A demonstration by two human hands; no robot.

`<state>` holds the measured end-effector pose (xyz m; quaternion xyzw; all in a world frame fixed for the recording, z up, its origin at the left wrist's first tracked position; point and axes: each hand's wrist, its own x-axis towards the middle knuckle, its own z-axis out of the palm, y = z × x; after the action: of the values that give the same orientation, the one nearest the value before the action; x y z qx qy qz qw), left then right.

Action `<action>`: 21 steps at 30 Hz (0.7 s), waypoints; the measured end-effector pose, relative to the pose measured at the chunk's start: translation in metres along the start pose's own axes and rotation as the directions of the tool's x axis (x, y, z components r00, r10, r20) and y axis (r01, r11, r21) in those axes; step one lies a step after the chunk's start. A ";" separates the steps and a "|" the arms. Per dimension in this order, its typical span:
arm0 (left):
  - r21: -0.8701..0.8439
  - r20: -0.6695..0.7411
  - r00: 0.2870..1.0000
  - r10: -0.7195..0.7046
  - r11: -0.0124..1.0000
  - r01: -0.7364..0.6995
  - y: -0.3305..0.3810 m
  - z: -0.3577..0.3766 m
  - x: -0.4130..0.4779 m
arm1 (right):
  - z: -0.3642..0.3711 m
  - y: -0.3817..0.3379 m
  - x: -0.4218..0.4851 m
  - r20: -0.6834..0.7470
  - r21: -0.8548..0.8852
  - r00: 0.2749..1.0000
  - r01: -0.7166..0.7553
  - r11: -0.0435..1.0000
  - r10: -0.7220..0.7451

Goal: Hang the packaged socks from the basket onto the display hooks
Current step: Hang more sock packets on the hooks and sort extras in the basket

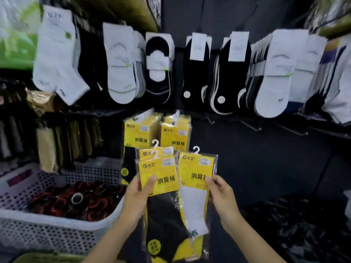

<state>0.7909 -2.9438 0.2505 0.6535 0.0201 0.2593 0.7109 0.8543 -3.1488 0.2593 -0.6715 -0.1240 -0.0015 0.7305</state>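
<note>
Your left hand point(139, 196) grips the black-sock packs point(163, 215) at the yellow card, thumb across the front. Your right hand point(221, 196) pinches the white-sock pack point(195, 168) at its right edge. All stand upright, long axis vertical, hanger hooks up, just below the hung yellow packs point(140, 133) and right of the basket point(38, 230).

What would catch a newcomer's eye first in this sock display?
At centre the left hand grips yellow packs of black socks, the right hand pinches a yellow pack of white socks. Above hangs a row of white and black socks; a white basket sits lower left.
</note>
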 end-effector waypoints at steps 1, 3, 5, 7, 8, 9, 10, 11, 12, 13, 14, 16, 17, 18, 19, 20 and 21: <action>0.000 -0.050 0.999 0.021 1.000 -0.021 0.008 -0.010 0.007 | 0.007 -0.007 0.010 -0.009 0.005 1.000 0.015 1.000 -0.015; 0.029 -0.134 0.989 0.058 0.998 -0.054 0.024 -0.030 0.018 | 0.022 -0.020 0.029 -0.020 -0.004 0.999 0.046 0.999 -0.046; 0.082 -0.183 0.977 0.107 0.992 -0.093 0.037 -0.048 0.027 | 0.037 -0.030 0.046 -0.028 -0.022 0.997 0.076 0.997 -0.077; 0.120 -0.223 0.964 0.141 0.986 -0.116 0.047 -0.064 0.034 | 0.049 -0.037 0.062 -0.042 -0.055 0.991 0.122 0.991 -0.124; 0.132 -0.232 0.961 0.154 0.983 -0.125 0.050 -0.070 0.038 | 0.055 -0.038 0.070 -0.046 -0.074 0.989 0.140 0.987 -0.143; 0.139 -0.239 0.957 0.166 0.981 -0.136 0.054 -0.075 0.041 | 0.060 -0.039 0.076 -0.048 -0.088 0.988 0.145 0.985 -0.150; 0.140 -0.248 0.953 0.175 0.980 -0.144 0.056 -0.079 0.044 | 0.065 -0.038 0.082 -0.048 -0.101 0.989 0.137 0.985 -0.143; 0.141 -0.257 0.950 0.179 0.979 -0.147 0.059 -0.082 0.046 | 0.068 -0.036 0.087 -0.052 -0.113 0.990 0.124 0.986 -0.130; 0.142 -0.260 0.949 0.179 0.979 -0.146 0.061 -0.084 0.048 | 0.072 -0.034 0.092 -0.060 -0.118 0.992 0.107 0.987 -0.115; 0.145 -0.257 0.950 0.177 0.979 -0.143 0.062 -0.085 0.051 | 0.075 -0.032 0.098 -0.071 -0.114 0.993 0.086 0.990 -0.095; 0.148 -0.250 0.952 0.175 0.979 -0.141 0.063 -0.084 0.052 | 0.079 -0.029 0.102 -0.085 -0.108 0.994 0.058 0.992 -0.067; 0.143 -0.236 0.957 0.169 0.980 -0.137 0.064 -0.081 0.056 | 0.084 -0.026 0.111 -0.127 -0.100 0.992 -0.017 0.995 0.004; 0.135 -0.230 0.959 0.164 0.982 -0.136 0.065 -0.078 0.057 | 0.086 -0.025 0.115 -0.148 -0.085 0.988 -0.062 0.994 0.049; 0.124 -0.223 0.962 0.158 0.983 -0.133 0.065 -0.074 0.059 | 0.087 -0.024 0.118 -0.171 -0.058 0.981 -0.107 0.993 0.096; 0.115 -0.215 0.965 0.151 0.985 -0.128 0.065 -0.070 0.060 | 0.087 -0.024 0.119 -0.201 -0.031 0.970 -0.142 0.989 0.133; 0.109 -0.204 0.969 0.141 0.987 -0.121 0.065 -0.067 0.061 | 0.085 -0.023 0.120 -0.244 -0.014 0.957 -0.163 0.986 0.155; 0.103 -0.190 0.973 0.130 0.988 -0.112 0.065 -0.063 0.062 | 0.082 -0.023 0.118 -0.293 -0.015 0.942 -0.174 0.985 0.162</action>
<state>0.7990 -2.8609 0.3216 0.6565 0.0619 0.3642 0.6577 0.9505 -3.0507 0.3086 -0.6867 0.0426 -0.0406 0.7245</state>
